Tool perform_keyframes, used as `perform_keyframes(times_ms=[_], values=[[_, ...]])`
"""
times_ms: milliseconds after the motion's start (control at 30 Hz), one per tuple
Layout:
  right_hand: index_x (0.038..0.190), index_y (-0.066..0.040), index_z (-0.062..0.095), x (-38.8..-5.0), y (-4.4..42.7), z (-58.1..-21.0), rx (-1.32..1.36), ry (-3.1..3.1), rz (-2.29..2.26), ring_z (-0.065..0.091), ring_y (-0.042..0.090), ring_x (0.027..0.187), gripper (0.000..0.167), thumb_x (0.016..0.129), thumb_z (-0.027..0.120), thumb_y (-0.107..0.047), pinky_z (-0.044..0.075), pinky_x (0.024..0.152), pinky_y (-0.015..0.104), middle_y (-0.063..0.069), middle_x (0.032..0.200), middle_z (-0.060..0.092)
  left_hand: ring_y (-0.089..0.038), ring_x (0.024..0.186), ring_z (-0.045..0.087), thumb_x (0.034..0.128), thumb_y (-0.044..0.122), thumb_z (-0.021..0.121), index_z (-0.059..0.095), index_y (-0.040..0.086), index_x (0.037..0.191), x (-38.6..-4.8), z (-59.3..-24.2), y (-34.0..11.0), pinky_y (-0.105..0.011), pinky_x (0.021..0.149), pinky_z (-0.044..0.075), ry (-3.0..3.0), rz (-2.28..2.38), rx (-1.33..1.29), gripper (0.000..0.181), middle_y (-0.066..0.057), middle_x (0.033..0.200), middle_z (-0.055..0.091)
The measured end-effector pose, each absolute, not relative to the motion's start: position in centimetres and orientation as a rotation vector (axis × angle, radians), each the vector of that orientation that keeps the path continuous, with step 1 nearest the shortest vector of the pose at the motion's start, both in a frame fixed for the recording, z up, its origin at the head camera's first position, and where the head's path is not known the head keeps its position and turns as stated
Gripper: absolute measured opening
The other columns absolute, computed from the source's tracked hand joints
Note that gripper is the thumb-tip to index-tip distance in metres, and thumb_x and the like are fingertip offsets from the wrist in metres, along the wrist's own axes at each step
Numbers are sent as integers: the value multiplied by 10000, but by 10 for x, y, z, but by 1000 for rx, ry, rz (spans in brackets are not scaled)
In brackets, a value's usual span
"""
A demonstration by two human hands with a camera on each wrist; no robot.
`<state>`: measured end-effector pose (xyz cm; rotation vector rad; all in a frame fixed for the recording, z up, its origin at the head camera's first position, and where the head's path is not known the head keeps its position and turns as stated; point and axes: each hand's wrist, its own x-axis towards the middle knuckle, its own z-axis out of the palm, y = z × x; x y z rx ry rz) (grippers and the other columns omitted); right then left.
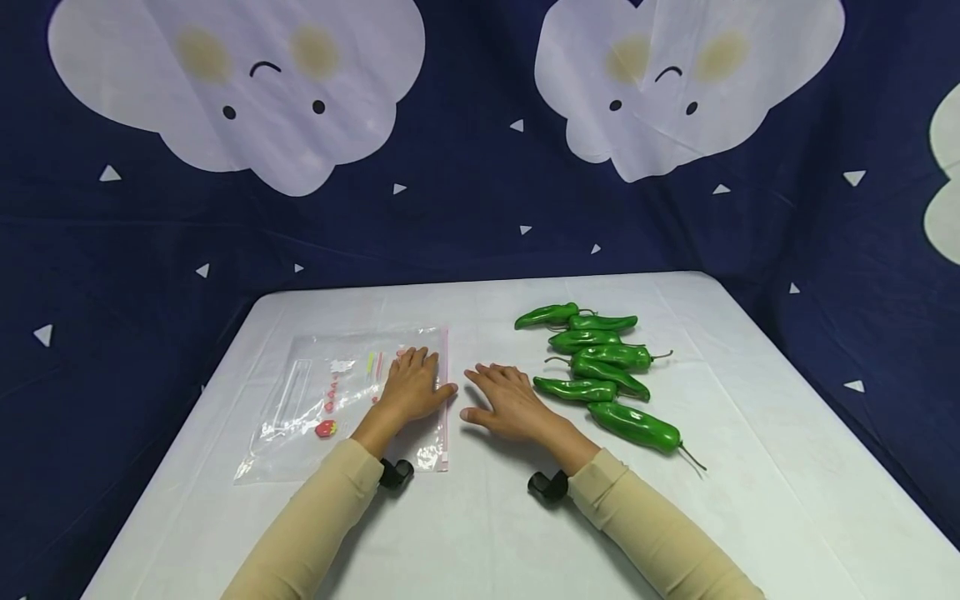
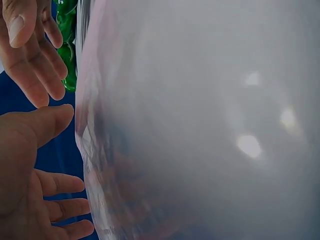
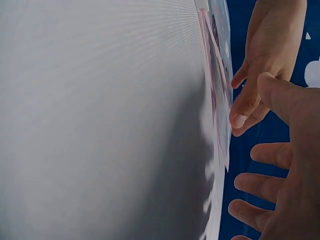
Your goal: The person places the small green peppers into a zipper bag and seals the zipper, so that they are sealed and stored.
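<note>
A clear plastic zip bag (image 1: 348, 408) with a pink zip edge and a printed strawberry lies flat on the left half of the white table. Over its right part my left hand (image 1: 408, 387) is spread palm down, fingers straight. In the left wrist view the fingertips of that left hand (image 2: 30, 170) come close to the bag (image 2: 180, 100); whether they touch it I cannot tell. My right hand (image 1: 513, 406), fingers extended and holding nothing, is just right of the zip edge. Several green chili peppers (image 1: 611, 356) lie in a loose column beyond it.
The table (image 1: 750, 467) is covered in white, with rounded far corners. A dark blue curtain (image 1: 465, 225) with printed clouds and triangles hangs behind and beside it. Black wrist cameras (image 1: 551, 486) sit under both sleeves' cuffs.
</note>
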<state>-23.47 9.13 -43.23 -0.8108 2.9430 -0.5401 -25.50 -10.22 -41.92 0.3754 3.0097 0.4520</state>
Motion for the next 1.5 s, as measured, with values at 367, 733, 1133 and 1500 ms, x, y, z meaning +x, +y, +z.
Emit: perform_keyframes(times_ms=[367,733,1133,1500], values=[[1448,-170,379,-236,90,-433,-812,2937,-550,321,362,1379,667,902,545,-515,254,1151,532,121,1500,370,-426,1416,217,892,441,588,349,-31,1419,-260,-424,-102,-594,1181,182,3007,434,374,747,-251,1499,288],[1447,-177,380,-238,89,-435,-809,2949,-521,327,356,1377,665,901,542,-520,258,1150,530,116,1499,372,-420,1410,238,893,400,590,355,-29,1416,-260,-425,-101,-580,1176,218,3002,456,373,717,-247,1492,304],[1451,-173,373,-240,88,-434,-799,2935,-505,319,355,1381,668,904,536,-520,249,1155,529,120,1502,365,-425,1378,299,890,360,580,381,-60,1390,-262,-428,-105,-565,1142,299,2992,557,407,683,-277,1457,345],[1455,-173,364,-246,86,-434,-806,2928,-452,323,364,1375,674,909,518,-535,258,1150,536,121,1507,355,-423,1406,245,912,330,558,348,-63,1411,-259,-424,-109,-576,1153,270,2932,658,378,669,-269,1484,307]])
